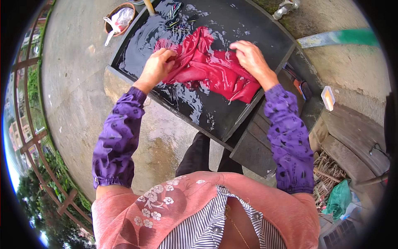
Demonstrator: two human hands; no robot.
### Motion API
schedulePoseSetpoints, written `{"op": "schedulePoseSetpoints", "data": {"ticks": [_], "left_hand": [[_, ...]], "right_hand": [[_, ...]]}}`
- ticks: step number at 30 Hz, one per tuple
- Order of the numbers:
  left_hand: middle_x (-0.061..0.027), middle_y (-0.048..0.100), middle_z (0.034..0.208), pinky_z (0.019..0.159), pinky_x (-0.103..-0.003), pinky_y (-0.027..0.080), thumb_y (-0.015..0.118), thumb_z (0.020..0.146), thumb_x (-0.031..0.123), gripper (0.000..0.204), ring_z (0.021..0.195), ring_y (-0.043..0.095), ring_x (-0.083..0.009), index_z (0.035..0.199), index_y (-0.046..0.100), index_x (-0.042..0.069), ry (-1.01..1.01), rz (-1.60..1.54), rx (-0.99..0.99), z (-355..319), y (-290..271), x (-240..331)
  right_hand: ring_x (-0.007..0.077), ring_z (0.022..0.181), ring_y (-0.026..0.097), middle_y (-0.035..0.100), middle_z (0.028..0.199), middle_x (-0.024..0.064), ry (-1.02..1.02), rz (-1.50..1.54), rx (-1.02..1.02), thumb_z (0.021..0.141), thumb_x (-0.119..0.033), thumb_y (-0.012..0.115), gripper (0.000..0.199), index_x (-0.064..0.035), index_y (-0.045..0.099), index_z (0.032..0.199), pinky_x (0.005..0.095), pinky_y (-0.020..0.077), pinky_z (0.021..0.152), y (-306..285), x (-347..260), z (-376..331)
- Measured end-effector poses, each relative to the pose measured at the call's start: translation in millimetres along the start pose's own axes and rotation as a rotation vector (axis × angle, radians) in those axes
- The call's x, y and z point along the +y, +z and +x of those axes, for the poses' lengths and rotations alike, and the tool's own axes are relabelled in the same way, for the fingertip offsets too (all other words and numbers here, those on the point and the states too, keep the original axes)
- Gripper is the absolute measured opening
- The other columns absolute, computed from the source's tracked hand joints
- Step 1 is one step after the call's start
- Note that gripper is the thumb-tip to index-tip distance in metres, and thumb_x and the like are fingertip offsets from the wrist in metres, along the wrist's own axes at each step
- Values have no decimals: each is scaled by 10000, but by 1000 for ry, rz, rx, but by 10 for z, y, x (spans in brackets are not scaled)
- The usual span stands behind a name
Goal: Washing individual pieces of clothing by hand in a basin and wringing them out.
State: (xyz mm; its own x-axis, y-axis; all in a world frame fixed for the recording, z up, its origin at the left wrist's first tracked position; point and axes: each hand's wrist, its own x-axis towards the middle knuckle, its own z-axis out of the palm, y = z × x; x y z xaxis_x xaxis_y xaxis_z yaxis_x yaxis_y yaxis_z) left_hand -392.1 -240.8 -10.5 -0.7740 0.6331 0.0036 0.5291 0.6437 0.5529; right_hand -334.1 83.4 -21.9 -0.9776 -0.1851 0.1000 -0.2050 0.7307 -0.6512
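Left hand: the left hand (156,66) is curling its fingers into a loose fist and bunching the left edge of the wet crimson cloth garment (209,68), knuckles resting on the fabric.
Right hand: the right hand (250,57) is lying palm down on the right part of the garment, fingers bent and gathering a fold near its upper edge; whether the thumb is pinching underneath is hidden.
Garment: it is lying crumpled across the middle of the wet dark stone washing slab (232,25), one corner trailing toward the slab's near right edge.
Slab: water is sheeting over its surface around the cloth, and a raised lip is running along the near side.
Other laundry: a small dark striped bundle of cloth (176,18) is sitting at the far end of the slab, apart from the crimson piece.
Surroundings: a round brown basket holding a white plastic bag (119,18) is standing on the concrete just beyond the slab's far left corner; a small white rectangular soap dish with an orange bar (328,98) is resting on a ledge to the right, well apart from both hands.
Step in hand: judging by the two grips, the person is scrubbing the garment by hand, working fabric against fabric.
Next move calls for: probably drawing the two bunched sections together and rubbing them, keeping the cloth on the wet surface and away from the near lip.
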Motion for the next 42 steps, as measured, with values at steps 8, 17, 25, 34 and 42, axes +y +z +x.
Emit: {"op": "schedulePoseSetpoints", "data": {"ticks": [8,17,25,34,42], "left_hand": [[-91,601,943,856,-397,366,644,755,155,277,972,537,-275,1005,546,91,9,249,-149,-63,285,-77],[50,554,762,574,-194,411,574,844,6,37,676,496,-36,854,556,37,-322,-880,-110,-176,-415,191],[75,527,725,588,-176,382,547,794,-48,88,656,459,-6,820,543,36,-106,-1180,-233,-91,-836,758],[-36,616,972,909,-536,321,682,673,210,212,1105,489,-203,845,609,110,248,302,-618,-182,-189,378],[-77,439,1294,982,-663,229,665,717,295,406,1244,362,-261,1106,595,199,303,567,-411,-28,813,256]], "right_hand": [[302,1073,491,616,1040,77,-169,-136,69,802,-92,495,270,-121,629,1035,429,368,927,1037,-308,959],[284,1067,474,538,1054,87,-467,15,-237,716,-186,647,191,-56,570,831,403,360,911,526,-543,501],[76,771,548,616,807,71,114,839,-150,803,-121,651,231,13,600,984,270,462,722,452,-1135,85],[286,708,562,531,654,111,-321,-172,-701,768,-206,607,147,-60,608,771,390,448,644,-586,-833,-187],[292,1004,490,529,1027,123,-220,-421,-530,726,-147,588,223,-91,623,939,431,370,877,360,199,-691]]}}
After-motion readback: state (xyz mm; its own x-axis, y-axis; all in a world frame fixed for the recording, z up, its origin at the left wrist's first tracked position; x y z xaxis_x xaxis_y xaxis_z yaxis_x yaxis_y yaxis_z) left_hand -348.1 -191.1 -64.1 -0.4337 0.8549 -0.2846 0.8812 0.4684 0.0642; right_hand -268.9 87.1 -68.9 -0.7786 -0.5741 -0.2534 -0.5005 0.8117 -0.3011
